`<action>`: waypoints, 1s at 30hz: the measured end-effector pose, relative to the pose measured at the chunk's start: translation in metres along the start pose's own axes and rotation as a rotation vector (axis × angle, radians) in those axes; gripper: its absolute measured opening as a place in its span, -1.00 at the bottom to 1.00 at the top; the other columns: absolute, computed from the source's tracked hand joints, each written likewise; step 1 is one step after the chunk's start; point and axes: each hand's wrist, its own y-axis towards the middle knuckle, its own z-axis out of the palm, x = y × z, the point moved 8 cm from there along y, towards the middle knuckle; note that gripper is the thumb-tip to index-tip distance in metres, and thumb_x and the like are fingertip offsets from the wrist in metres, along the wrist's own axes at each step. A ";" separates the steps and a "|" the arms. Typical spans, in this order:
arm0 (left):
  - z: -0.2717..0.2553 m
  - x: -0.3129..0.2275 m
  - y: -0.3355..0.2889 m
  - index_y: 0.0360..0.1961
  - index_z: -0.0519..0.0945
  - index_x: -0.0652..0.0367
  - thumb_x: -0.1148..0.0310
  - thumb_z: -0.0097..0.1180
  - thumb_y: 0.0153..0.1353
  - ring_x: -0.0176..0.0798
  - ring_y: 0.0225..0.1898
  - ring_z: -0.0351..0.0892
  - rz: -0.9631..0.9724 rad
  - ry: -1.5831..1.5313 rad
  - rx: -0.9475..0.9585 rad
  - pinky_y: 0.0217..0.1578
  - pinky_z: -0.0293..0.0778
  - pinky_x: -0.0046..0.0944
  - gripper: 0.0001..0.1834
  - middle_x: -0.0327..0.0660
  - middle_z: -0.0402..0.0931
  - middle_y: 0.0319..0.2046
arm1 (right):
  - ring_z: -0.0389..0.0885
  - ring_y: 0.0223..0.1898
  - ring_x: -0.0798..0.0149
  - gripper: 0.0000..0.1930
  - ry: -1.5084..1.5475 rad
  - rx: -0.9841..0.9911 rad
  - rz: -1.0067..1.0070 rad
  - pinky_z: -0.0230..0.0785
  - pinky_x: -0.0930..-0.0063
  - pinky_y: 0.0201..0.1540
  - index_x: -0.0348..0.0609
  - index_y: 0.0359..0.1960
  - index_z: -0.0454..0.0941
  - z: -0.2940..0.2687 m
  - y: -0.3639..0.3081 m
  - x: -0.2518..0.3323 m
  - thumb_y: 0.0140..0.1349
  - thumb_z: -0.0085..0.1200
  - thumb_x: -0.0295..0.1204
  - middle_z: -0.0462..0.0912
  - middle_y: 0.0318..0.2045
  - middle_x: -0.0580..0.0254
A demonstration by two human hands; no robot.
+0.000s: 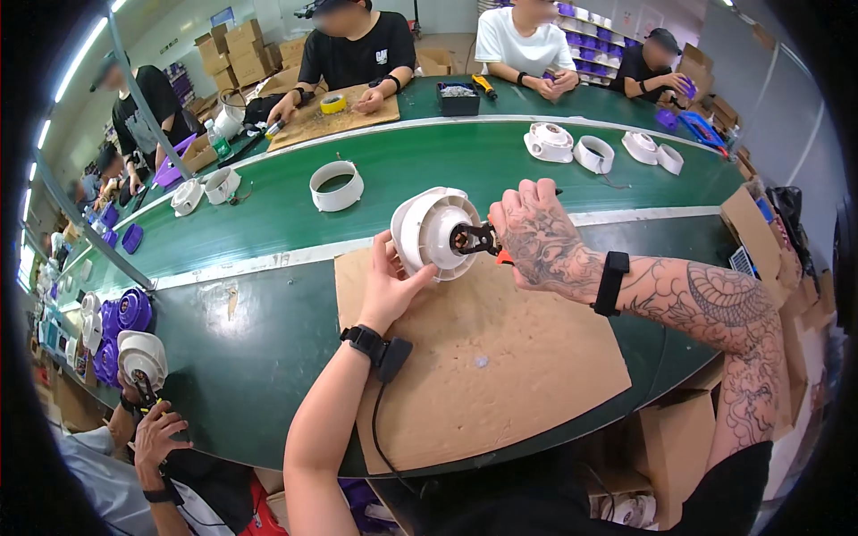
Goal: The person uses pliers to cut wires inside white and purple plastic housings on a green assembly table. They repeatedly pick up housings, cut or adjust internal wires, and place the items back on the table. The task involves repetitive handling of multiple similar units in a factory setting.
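A white round plastic housing (418, 234) is tilted up above a flat cardboard sheet (500, 375). My left hand (393, 290) grips it at its lower left, with the thumb lying across the front rim. Closed round the handles of a pair of pliers (481, 239) is my right hand (539, 234); the tool has black jaws and a bit of orange handle showing. The jaws reach into the copper-coloured centre of the housing. Exactly what they pinch there is too small to tell.
A green conveyor belt (268, 223) crosses beyond the cardboard, carrying a white ring (337, 188) and several white housings (548, 143). At left, a co-worker's hand (159, 436) works pliers on another housing (143, 357) beside purple parts (134, 310). People sit across the belt.
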 end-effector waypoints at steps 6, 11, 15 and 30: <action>-0.003 -0.022 -0.002 0.43 0.19 0.19 0.31 0.45 0.19 -0.13 0.27 0.47 0.107 0.184 -0.247 0.26 0.46 -0.11 -0.12 -0.02 0.45 0.22 | 0.52 -0.20 0.11 -0.53 0.399 0.008 0.076 0.21 0.18 -0.12 -0.18 -0.25 0.50 0.013 -0.002 -0.005 -0.15 0.29 -0.15 0.53 -0.35 0.15; 0.010 -0.067 -0.005 0.23 0.49 0.32 0.29 0.50 0.07 -0.07 -0.02 0.52 0.244 0.533 -0.356 0.03 0.52 -0.11 -0.28 -0.04 0.45 -0.03 | 0.63 -0.38 -0.03 -0.53 1.307 0.541 0.166 0.35 0.21 -0.33 -0.28 -0.34 0.62 0.072 -0.012 0.005 -0.05 0.23 -0.06 0.63 -0.49 0.01; 0.018 -0.088 -0.007 0.21 0.54 0.31 0.16 0.51 0.09 -0.10 -0.11 0.56 0.330 0.816 -0.324 -0.09 0.57 -0.14 -0.28 -0.07 0.42 -0.08 | 0.63 -0.43 -0.05 -0.54 1.273 0.481 0.154 0.40 0.19 -0.30 -0.28 -0.40 0.62 0.073 -0.017 0.003 -0.06 0.24 -0.04 0.60 -0.57 -0.01; 0.036 -0.084 -0.003 0.23 0.56 0.27 0.04 0.49 0.14 -0.09 -0.22 0.65 0.265 0.973 -0.358 -0.23 0.64 -0.09 -0.26 0.03 0.40 0.01 | 0.60 -0.48 0.04 -0.65 0.901 0.143 0.127 0.37 0.13 -0.35 -0.15 -0.60 0.62 0.079 -0.023 -0.016 -0.04 0.18 -0.08 0.62 -0.60 0.09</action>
